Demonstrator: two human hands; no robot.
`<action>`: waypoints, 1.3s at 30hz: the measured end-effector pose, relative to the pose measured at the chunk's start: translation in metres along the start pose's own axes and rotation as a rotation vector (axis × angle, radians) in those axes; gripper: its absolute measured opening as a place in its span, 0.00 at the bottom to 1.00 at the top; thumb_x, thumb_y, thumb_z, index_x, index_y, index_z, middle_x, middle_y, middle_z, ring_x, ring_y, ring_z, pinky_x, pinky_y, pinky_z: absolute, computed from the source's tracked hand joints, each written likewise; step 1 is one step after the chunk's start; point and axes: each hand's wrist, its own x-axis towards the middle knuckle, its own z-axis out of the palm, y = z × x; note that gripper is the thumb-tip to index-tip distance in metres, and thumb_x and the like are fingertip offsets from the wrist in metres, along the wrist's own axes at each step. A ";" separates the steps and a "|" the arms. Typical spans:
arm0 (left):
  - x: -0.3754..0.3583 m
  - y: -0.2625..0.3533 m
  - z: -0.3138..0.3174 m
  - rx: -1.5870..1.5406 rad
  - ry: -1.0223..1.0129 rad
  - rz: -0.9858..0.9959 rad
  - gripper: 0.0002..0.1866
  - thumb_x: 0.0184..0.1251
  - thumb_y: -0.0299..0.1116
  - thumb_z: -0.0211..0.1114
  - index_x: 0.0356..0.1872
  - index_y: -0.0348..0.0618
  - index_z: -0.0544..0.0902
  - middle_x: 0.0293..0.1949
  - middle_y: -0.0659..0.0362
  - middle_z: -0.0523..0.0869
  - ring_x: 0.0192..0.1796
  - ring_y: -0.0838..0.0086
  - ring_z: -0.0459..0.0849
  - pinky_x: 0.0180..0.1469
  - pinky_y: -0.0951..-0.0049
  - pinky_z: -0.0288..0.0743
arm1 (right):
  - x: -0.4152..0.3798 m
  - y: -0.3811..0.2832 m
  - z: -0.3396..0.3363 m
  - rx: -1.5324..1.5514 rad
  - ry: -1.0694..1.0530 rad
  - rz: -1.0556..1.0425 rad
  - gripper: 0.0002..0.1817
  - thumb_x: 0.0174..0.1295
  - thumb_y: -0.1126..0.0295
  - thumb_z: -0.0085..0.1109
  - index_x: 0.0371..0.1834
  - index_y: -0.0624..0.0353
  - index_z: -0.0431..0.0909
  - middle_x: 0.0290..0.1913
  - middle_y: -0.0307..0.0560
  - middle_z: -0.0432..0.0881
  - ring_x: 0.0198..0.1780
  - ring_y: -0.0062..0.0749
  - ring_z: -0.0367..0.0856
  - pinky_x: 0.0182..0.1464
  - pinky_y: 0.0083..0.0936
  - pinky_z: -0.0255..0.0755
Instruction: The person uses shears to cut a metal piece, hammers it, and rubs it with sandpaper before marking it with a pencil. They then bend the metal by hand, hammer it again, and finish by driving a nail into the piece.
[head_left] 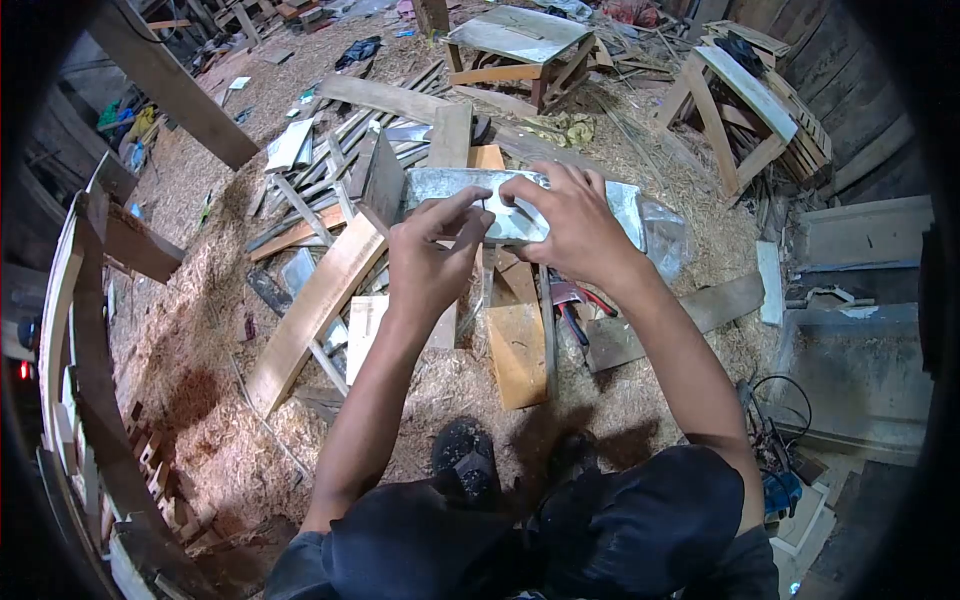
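My left hand is raised in front of a long whitish, scuffed piece with a flat face. Its thumb and index finger are pinched together, and a small dark thing shows at their tips, too small to name. Close on the right, my right hand is over the same piece. Its index finger and thumb are bent but apart, with pale surface showing between them and nothing visibly held. Below the hands lie a tan wooden block and a hand tool with red and dark handles.
A long plank slants at the left beside a pile of wood strips. Farther off stand a low wooden table and a wooden frame. Shavings cover the floor. A blue power tool with a cable is at the lower right.
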 end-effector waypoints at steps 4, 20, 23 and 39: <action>0.004 -0.005 -0.002 -0.081 0.020 0.043 0.12 0.63 0.26 0.73 0.47 0.38 0.89 0.39 0.53 0.90 0.37 0.74 0.88 0.42 0.74 0.81 | -0.001 0.000 -0.002 0.003 -0.019 0.008 0.34 0.46 0.67 0.77 0.60 0.40 0.75 0.56 0.53 0.75 0.66 0.50 0.71 0.70 0.50 0.56; -0.070 -0.038 0.023 -0.744 0.294 -0.251 0.14 0.72 0.28 0.42 0.46 0.38 0.78 0.27 0.68 0.64 0.27 0.84 0.60 0.30 0.81 0.62 | -0.008 -0.010 -0.005 0.069 -0.014 0.141 0.33 0.49 0.56 0.78 0.61 0.42 0.75 0.58 0.57 0.73 0.67 0.56 0.70 0.70 0.56 0.54; -0.075 -0.074 0.033 -0.286 0.109 -0.261 0.16 0.69 0.35 0.54 0.50 0.35 0.78 0.28 0.65 0.70 0.28 0.81 0.68 0.32 0.78 0.67 | -0.012 -0.017 -0.003 0.082 0.015 0.177 0.29 0.55 0.54 0.75 0.60 0.44 0.75 0.58 0.58 0.72 0.65 0.58 0.70 0.68 0.58 0.54; 0.040 -0.096 0.011 -0.790 -0.499 -0.291 0.17 0.70 0.30 0.64 0.58 0.38 0.80 0.50 0.57 0.82 0.53 0.77 0.80 0.59 0.73 0.73 | -0.005 -0.007 0.024 1.540 -0.140 0.536 0.23 0.64 0.70 0.70 0.60 0.64 0.76 0.55 0.47 0.85 0.57 0.31 0.82 0.62 0.31 0.74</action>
